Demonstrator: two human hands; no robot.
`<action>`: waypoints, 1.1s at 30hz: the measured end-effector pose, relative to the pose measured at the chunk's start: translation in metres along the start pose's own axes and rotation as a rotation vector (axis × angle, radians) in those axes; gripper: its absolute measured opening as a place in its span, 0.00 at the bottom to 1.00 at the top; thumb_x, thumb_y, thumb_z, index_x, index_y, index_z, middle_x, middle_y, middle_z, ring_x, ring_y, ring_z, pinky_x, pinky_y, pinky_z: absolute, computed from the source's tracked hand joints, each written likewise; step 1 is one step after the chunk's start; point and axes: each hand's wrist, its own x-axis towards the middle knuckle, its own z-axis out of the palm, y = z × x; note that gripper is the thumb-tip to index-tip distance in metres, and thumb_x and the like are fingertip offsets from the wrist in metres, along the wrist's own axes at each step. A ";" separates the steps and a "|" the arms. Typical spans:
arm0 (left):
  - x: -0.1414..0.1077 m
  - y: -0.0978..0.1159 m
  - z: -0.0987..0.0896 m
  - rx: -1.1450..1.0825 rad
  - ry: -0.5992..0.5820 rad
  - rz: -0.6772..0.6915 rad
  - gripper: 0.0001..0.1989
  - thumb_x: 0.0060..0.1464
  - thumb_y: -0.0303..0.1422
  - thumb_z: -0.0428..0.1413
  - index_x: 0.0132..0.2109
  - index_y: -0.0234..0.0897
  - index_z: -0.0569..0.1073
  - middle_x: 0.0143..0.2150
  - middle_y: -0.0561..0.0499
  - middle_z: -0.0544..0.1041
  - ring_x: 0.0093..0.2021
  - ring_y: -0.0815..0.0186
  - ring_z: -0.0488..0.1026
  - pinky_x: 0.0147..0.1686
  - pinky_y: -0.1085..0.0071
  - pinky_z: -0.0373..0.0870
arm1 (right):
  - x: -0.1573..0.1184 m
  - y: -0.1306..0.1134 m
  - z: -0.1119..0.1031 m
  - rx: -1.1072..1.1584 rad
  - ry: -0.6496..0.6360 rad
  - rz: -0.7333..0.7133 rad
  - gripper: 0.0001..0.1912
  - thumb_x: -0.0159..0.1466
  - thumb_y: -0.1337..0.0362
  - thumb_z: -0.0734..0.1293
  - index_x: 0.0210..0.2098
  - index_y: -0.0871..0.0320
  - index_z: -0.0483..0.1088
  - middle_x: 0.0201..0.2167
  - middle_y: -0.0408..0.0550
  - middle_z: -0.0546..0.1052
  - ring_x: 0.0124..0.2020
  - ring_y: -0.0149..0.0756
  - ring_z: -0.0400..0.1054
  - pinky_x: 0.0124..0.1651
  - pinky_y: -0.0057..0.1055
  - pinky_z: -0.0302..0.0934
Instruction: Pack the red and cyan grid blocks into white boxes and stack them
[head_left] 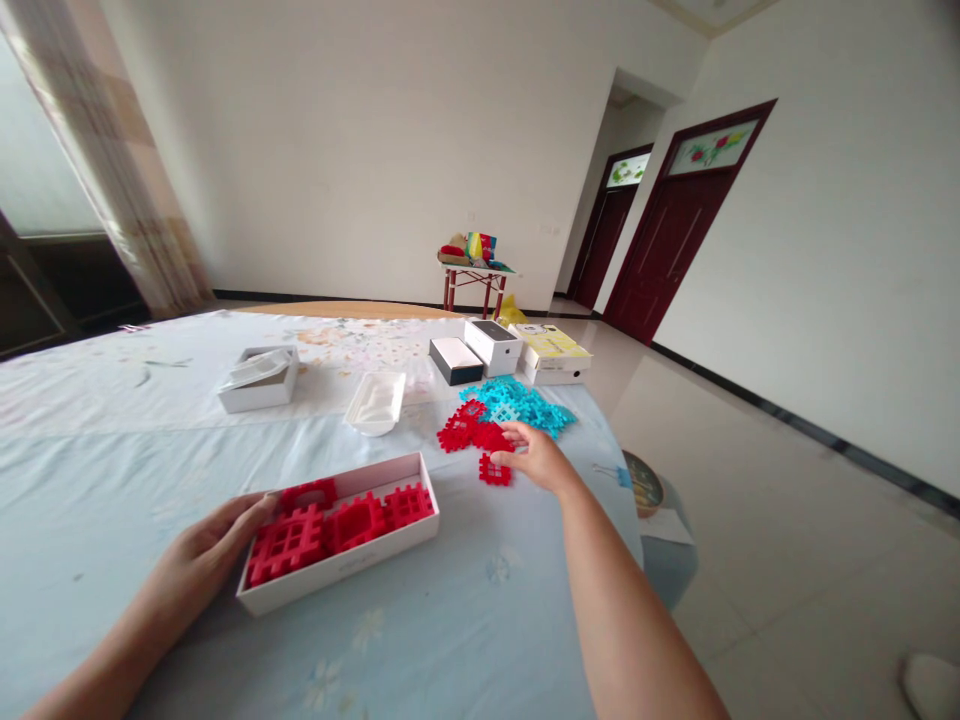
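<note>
A long white box lies on the near part of the table, holding several red plastic interlocking blocks with square window grids. My left hand grips the box's left end, its fingertips over the rim beside a red block. To the right, my right hand reaches over a small heap of loose red blocks, thumb and fingers apart. One red block lies just under the thumb. Touching the red heap from behind is a pile of light blue blocks.
Behind the blocks stand a black-and-white box, a white phone box and a yellow-and-white box. Further left are a white tray and a grey-white box. Beyond the table's right edge is a stool.
</note>
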 end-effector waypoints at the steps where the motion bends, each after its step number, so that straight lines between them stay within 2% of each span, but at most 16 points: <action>1: 0.000 -0.001 0.000 -0.001 -0.005 0.004 0.31 0.42 0.55 0.51 0.46 0.37 0.71 0.41 0.51 0.78 0.43 0.60 0.73 0.43 0.74 0.69 | 0.000 0.001 -0.002 0.003 0.007 -0.016 0.33 0.48 0.56 0.72 0.51 0.58 0.63 0.48 0.54 0.71 0.48 0.41 0.66 0.50 0.38 0.60; 5: 0.000 -0.001 0.001 -0.037 -0.025 0.013 0.30 0.44 0.53 0.51 0.47 0.36 0.70 0.39 0.52 0.78 0.40 0.62 0.74 0.39 0.76 0.70 | -0.004 -0.001 -0.005 -0.059 -0.102 -0.099 0.31 0.49 0.61 0.70 0.52 0.54 0.63 0.52 0.49 0.68 0.52 0.40 0.63 0.54 0.38 0.56; 9: -0.003 0.002 0.002 -0.042 -0.009 0.054 0.27 0.46 0.51 0.51 0.46 0.35 0.72 0.37 0.52 0.79 0.38 0.63 0.74 0.38 0.76 0.69 | -0.008 -0.006 -0.001 -0.256 -0.221 -0.132 0.31 0.48 0.65 0.70 0.52 0.57 0.64 0.51 0.52 0.67 0.53 0.42 0.60 0.56 0.39 0.53; 13: -0.007 0.005 0.004 -0.059 -0.007 0.092 0.26 0.46 0.51 0.50 0.43 0.36 0.73 0.37 0.50 0.79 0.38 0.61 0.74 0.37 0.74 0.70 | -0.008 -0.007 0.003 -0.376 -0.214 -0.096 0.32 0.47 0.65 0.70 0.52 0.59 0.64 0.50 0.54 0.66 0.53 0.43 0.59 0.57 0.39 0.51; 21: -0.006 0.001 0.003 -0.065 -0.037 0.108 0.25 0.49 0.51 0.49 0.45 0.36 0.72 0.38 0.49 0.78 0.39 0.60 0.73 0.36 0.74 0.69 | -0.009 -0.008 0.004 -0.413 -0.197 -0.013 0.30 0.47 0.63 0.70 0.50 0.58 0.66 0.44 0.52 0.68 0.46 0.42 0.64 0.50 0.36 0.57; 33: -0.007 0.003 0.003 -0.043 -0.037 0.148 0.26 0.49 0.51 0.48 0.44 0.35 0.73 0.38 0.49 0.78 0.39 0.61 0.73 0.39 0.73 0.68 | -0.012 -0.013 0.009 -0.482 -0.243 -0.015 0.33 0.47 0.61 0.69 0.53 0.60 0.63 0.47 0.55 0.67 0.49 0.44 0.62 0.52 0.38 0.55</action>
